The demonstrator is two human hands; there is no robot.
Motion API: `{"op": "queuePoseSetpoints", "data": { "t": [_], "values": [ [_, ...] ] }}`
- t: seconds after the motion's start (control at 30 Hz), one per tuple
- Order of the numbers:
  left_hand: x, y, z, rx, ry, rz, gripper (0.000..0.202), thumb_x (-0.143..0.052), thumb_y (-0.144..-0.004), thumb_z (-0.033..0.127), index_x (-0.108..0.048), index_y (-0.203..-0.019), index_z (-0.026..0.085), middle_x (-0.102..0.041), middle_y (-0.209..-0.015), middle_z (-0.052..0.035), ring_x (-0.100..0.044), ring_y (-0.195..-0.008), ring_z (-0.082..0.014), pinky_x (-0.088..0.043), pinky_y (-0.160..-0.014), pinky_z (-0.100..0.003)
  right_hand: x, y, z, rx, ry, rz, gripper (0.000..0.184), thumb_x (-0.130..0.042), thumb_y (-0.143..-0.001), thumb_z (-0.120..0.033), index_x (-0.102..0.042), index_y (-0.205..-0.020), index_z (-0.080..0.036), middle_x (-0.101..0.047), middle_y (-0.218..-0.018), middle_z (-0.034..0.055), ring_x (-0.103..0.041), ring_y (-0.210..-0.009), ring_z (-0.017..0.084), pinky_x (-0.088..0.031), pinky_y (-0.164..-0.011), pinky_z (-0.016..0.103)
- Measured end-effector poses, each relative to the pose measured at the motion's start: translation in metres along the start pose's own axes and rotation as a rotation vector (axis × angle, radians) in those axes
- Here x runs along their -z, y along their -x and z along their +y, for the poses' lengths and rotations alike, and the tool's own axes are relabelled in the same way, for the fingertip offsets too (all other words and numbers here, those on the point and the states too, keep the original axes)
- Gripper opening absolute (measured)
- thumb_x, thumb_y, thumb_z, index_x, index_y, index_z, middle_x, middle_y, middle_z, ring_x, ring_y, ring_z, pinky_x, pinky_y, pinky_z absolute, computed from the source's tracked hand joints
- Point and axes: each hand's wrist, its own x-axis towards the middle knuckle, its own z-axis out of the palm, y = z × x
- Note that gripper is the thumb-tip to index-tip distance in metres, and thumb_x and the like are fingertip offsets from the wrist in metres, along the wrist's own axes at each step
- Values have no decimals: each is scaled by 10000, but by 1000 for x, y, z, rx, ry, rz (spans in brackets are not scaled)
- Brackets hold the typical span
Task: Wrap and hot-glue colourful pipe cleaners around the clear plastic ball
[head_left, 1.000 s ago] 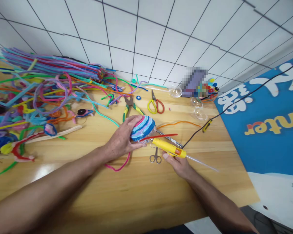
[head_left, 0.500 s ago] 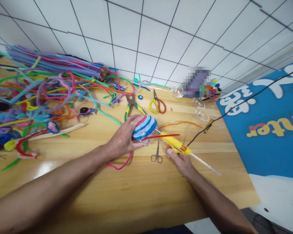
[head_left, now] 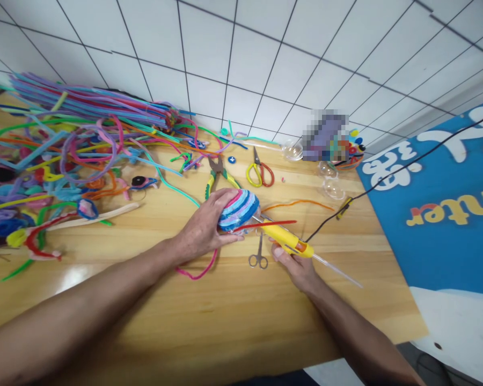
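My left hand (head_left: 203,222) is closed round a ball (head_left: 239,210) wrapped in blue, pink and lilac pipe cleaners, its right side bare and clear. A red pipe cleaner (head_left: 279,223) sticks out from the ball to the right. My right hand (head_left: 295,262) grips a yellow hot glue gun (head_left: 285,237), its nozzle at the ball's bare side; whether it touches, I cannot tell. A clear glue stick (head_left: 338,271) juts from the gun's back end. Small metal scissors (head_left: 258,257) lie between my hands. Beneath my left wrist loops a pink pipe cleaner (head_left: 197,276).
Behind the ball lie pliers (head_left: 217,174) and red-yellow scissors (head_left: 260,171). A heap of pipe cleaners (head_left: 64,150) covers the table's left side. Clear plastic half-balls (head_left: 333,187) stand at the back right. The gun's black cord (head_left: 406,165) runs off right, past a yellow cutter (head_left: 344,208).
The glue gun has shifted slightly left, its nozzle closer in at the ball's bare side. My left hand and the ball have hardly moved.
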Motion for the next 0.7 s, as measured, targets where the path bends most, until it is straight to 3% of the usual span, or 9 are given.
{"op": "queuePoseSetpoints", "data": {
  "t": [0.23,0.43,0.7],
  "values": [
    [1,0,1,10,-12,-13,1086,-945,-873,428,-274,-1717,298,-555,-1602,-195,-566,-1510,-399,-547,-1229,-625,-1,1,-5,30,36,1,401,-667,-1015,-631,-738,-1066,-239,-641,-784,14,-603,-742,210,-565,-698,358],
    [0,0,1,6,-29,-2,1057,-935,-886,455,-289,-1707,299,-563,-1598,-191,-580,-1504,-396,-562,-1217,-614,-2,-1,-27,192,134,-172,205,-653,-1058,-422,-695,-961,-246,-710,-884,20,-649,-774,175,-570,-743,302],
    [-1,1,-1,4,-25,8,1076,-945,-873,455,-288,-1711,301,-567,-1601,-194,-590,-1497,-400,-565,-1210,-626,-3,-1,-27,232,149,-145,211,-636,-1073,-405,-669,-938,-247,-698,-856,15,-644,-740,171,-563,-705,299]
  ]
}}
